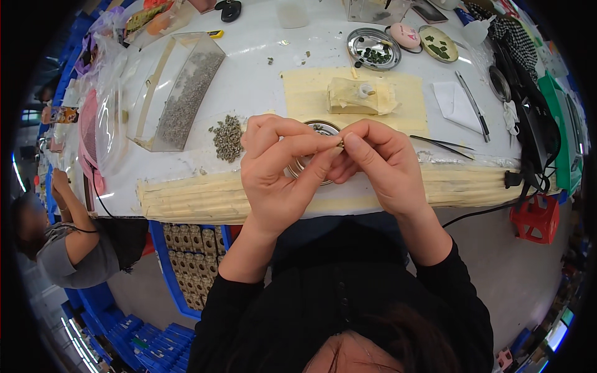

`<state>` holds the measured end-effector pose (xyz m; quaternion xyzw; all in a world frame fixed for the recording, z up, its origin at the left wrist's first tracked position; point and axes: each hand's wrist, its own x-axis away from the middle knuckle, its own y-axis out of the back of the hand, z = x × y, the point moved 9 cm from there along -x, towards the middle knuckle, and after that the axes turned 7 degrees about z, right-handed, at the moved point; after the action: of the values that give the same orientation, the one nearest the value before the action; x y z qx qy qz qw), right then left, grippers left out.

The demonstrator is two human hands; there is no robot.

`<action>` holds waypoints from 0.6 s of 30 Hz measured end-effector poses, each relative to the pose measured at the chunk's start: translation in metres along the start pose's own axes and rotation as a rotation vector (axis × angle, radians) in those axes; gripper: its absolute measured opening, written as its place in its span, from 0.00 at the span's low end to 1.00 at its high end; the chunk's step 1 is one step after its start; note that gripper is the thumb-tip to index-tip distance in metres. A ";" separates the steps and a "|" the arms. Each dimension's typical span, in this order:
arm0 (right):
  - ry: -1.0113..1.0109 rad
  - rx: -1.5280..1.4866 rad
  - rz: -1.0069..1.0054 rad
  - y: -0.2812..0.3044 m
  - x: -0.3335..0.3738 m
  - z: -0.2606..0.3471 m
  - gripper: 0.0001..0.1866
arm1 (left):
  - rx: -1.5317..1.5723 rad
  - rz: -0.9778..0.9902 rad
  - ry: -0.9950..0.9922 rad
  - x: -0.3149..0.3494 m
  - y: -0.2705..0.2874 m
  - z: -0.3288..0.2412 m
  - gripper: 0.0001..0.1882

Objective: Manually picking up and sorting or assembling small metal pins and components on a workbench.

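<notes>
1. Small dark-and-brassy piece (341, 143): held up between the fingertips, above the near edge of the tabletop (258, 81); mostly covered, so its shape cannot be told.
2. Left hand (273, 168): thumb and index finger pinch the piece from the left. Judgement: light, steady pressure suits so small a part.
3. Right hand (385, 165): thumb and index finger close in on the same piece, remaining fingers curled beneath. Contact is partly hidden. Judgement: let one hand hold firm while the other makes fine adjustments.
4. Round metal dish (324, 122): partly hidden behind and below the hands. Working over it should help catch a dropped piece.
5. Loose heap of small grey-green pieces (227, 138): left of the left hand; best kept clear of the wrist.
6. Tweezers (443, 144): right of the right hand, within easy reach if fingertips prove too coarse.
</notes>
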<state>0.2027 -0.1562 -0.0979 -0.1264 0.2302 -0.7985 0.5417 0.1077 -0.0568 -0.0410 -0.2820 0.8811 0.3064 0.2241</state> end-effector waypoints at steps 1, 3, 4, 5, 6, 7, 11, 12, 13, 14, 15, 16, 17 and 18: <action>0.041 0.030 -0.031 0.001 0.001 0.003 0.09 | -0.030 -0.025 -0.003 0.000 0.001 0.000 0.11; 0.122 0.093 -0.095 0.000 0.002 0.009 0.08 | -0.140 -0.065 -0.038 0.001 0.001 -0.005 0.11; 0.200 0.227 -0.136 0.001 0.005 0.015 0.07 | -0.220 -0.080 -0.071 0.002 0.000 -0.010 0.11; 0.277 0.358 -0.176 0.001 0.008 0.020 0.06 | -0.303 -0.096 -0.102 0.003 -0.001 -0.015 0.11; 0.355 0.490 -0.215 -0.001 0.011 0.026 0.06 | -0.333 -0.107 -0.107 0.004 -0.002 -0.016 0.11; 0.478 0.696 -0.239 -0.009 0.015 0.039 0.07 | -0.362 -0.118 -0.112 0.005 -0.003 -0.016 0.11; 0.791 1.188 -0.295 -0.038 0.027 0.056 0.13 | -0.475 -0.115 -0.113 0.005 -0.001 -0.022 0.13; 0.824 1.199 -0.287 -0.039 0.027 0.054 0.14 | -0.475 -0.115 -0.112 0.005 -0.001 -0.022 0.13; 0.857 1.211 -0.279 -0.040 0.027 0.054 0.14 | -0.475 -0.114 -0.112 0.005 -0.001 -0.021 0.13; 0.814 1.188 -0.287 -0.038 0.026 0.055 0.13 | -0.474 -0.115 -0.110 0.005 0.000 -0.021 0.13; 0.772 1.164 -0.295 -0.038 0.025 0.057 0.12 | -0.482 -0.110 -0.117 0.005 -0.001 -0.021 0.13; 0.729 1.141 -0.304 -0.036 0.024 0.057 0.11 | -0.491 -0.105 -0.125 0.006 -0.001 -0.022 0.13; 0.663 1.059 -0.318 -0.028 0.022 0.055 0.09 | -0.498 -0.100 -0.133 0.007 -0.002 -0.023 0.13; 0.597 0.977 -0.331 -0.020 0.020 0.051 0.08 | -0.508 -0.100 -0.147 0.007 -0.004 -0.025 0.13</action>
<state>0.2018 -0.1800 -0.0451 0.3332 -0.0445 -0.8868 0.3172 0.0996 -0.0781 -0.0286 -0.3496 0.7421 0.5260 0.2244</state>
